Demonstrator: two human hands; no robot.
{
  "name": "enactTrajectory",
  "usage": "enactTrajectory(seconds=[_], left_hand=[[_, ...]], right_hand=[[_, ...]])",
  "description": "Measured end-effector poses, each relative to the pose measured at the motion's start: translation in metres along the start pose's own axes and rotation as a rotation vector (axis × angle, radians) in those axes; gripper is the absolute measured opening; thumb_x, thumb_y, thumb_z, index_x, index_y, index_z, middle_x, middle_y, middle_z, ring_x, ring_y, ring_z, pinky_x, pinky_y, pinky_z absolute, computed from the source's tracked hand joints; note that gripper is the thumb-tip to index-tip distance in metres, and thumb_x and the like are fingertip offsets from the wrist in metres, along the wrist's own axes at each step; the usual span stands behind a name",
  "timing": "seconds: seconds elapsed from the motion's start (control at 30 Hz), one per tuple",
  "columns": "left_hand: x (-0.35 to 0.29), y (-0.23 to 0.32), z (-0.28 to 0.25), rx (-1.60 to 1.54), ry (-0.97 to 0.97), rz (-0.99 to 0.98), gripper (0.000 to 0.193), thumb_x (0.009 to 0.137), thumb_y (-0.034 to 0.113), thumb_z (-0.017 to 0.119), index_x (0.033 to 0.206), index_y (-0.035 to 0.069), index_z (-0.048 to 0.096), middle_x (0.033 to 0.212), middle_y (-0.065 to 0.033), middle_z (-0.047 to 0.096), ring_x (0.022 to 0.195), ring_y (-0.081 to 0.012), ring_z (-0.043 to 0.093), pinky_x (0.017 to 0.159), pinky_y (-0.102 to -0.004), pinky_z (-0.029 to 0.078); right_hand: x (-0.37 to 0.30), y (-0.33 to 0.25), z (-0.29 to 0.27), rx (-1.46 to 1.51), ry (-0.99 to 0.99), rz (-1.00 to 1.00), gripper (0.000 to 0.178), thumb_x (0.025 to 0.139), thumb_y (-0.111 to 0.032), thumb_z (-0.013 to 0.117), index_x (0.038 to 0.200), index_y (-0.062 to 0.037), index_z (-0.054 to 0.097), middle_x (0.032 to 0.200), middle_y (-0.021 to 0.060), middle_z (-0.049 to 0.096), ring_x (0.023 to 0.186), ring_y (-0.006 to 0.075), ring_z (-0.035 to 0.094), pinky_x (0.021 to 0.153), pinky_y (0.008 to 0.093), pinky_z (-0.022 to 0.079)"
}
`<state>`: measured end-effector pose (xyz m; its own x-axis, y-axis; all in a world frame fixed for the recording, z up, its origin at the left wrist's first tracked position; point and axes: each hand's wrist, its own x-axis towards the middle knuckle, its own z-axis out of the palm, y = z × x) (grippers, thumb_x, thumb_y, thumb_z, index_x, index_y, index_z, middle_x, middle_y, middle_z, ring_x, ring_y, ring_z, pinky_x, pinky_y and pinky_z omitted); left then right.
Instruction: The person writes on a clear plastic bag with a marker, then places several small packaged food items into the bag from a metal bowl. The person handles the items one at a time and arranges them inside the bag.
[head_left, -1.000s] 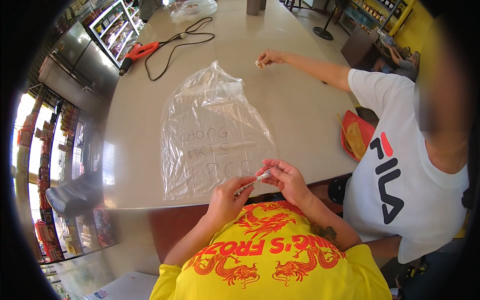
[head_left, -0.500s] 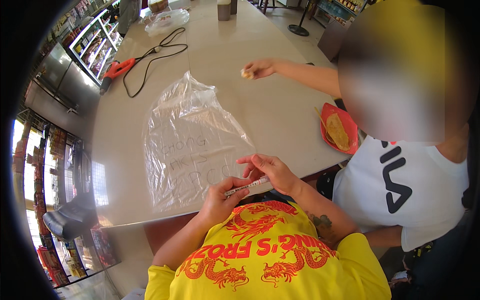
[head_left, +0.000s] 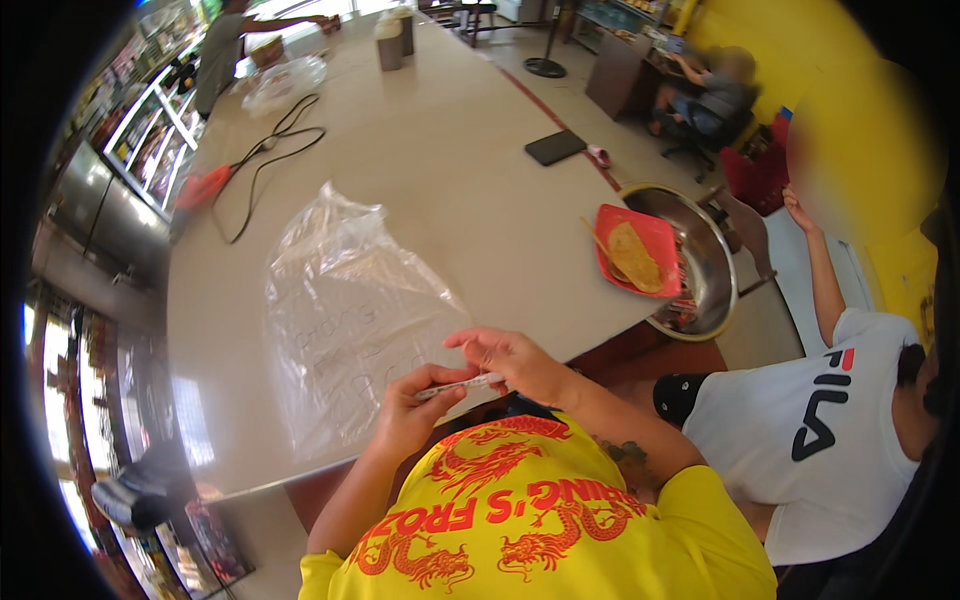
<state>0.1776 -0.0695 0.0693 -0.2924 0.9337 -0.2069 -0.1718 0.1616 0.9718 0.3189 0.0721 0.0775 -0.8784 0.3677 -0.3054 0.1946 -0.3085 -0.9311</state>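
A slim white marker [head_left: 456, 386] with dark print lies crosswise between my hands, just off the table's near edge. My left hand [head_left: 408, 408] grips one end, thumb along the barrel. At the other end my right hand [head_left: 520, 368] closes its thumb and some fingers around the tip, with its forefinger stretched forward. Past my hands a clear plastic bag [head_left: 350, 270] is spread flat on the table, its top crumpled. Dark handwriting runs across the bag, and my left hand is close to its lower edge.
The pale table [head_left: 480, 170] bears a corded orange tool [head_left: 203, 188], bottles [head_left: 390, 48] and a black flat object [head_left: 555, 147]. A red tray [head_left: 610, 220] of flatbread overlaps a steel basin [head_left: 722, 270]. A person in a white shirt [head_left: 800, 430] is at right; others sit or stand farther off.
My view has swung to the right, bringing the basin and black object into sight. The neighbour's hand has left the tabletop and is raised at the right. My hands still hold the marker.
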Motion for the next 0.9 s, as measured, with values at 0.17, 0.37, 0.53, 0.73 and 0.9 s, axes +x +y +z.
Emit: enactTrajectory(seconds=[0.17,0.37,0.53,0.73,0.9], left_hand=[[0.006,-0.003,-0.001,0.327,-0.042,0.192,0.042,0.078,0.004,0.075,0.116,0.004,0.057,0.089,0.0,0.059,0.078,-0.008,0.053,0.07,-0.022,0.045],[0.021,-0.02,-0.01,0.106,-0.107,0.069,0.058,0.081,0.004,0.064,0.135,0.008,0.043,0.108,-0.0052,0.056,0.079,-0.0101,0.053,0.07,-0.0229,0.044],[0.036,-0.042,-0.004,0.135,-0.117,-0.017,0.052,0.084,0.005,0.062,0.132,0.008,0.045,0.107,-0.0043,0.057,0.079,-0.0103,0.054,0.069,-0.0228,0.045],[0.043,-0.046,0.027,0.14,-0.16,-0.008,0.046,0.085,0.006,0.064,0.128,0.007,0.048,0.105,-0.0044,0.058,0.079,-0.0103,0.056,0.069,-0.0232,0.046],[0.038,-0.041,0.057,0.183,-0.086,0.004,0.042,0.087,0.007,0.063,0.127,0.007,0.05,0.103,-0.0045,0.059,0.078,-0.0095,0.055,0.069,-0.0234,0.047]], right_hand=[[-0.03,0.014,-0.03,-0.002,-0.139,0.068,0.024,0.094,-0.025,0.06,0.107,-0.0049,0.063,0.072,-0.003,0.052,0.057,0.0037,0.044,0.05,0.0186,0.036],[-0.145,0.038,-0.151,0.554,0.779,-0.382,0.021,0.093,-0.018,0.058,0.112,-0.0109,0.058,0.075,-0.0007,0.053,0.06,0.008,0.046,0.052,0.0222,0.037],[-0.272,0.082,-0.251,0.719,1.469,-0.795,0.015,0.092,-0.007,0.054,0.106,-0.0114,0.055,0.085,0.0012,0.058,0.067,0.0126,0.051,0.059,0.0276,0.044],[-0.401,0.136,-0.357,0.965,1.84,-1.088,0.005,0.094,-0.003,0.052,0.089,-0.0013,0.053,0.078,0.0072,0.055,0.064,0.0165,0.052,0.057,0.0271,0.047],[-0.479,0.178,-0.439,0.921,1.663,-1.112,0.006,0.091,0.0,0.055,0.093,0.0059,0.053,0.081,0.0132,0.059,0.07,0.0215,0.058,0.067,0.0331,0.054]])
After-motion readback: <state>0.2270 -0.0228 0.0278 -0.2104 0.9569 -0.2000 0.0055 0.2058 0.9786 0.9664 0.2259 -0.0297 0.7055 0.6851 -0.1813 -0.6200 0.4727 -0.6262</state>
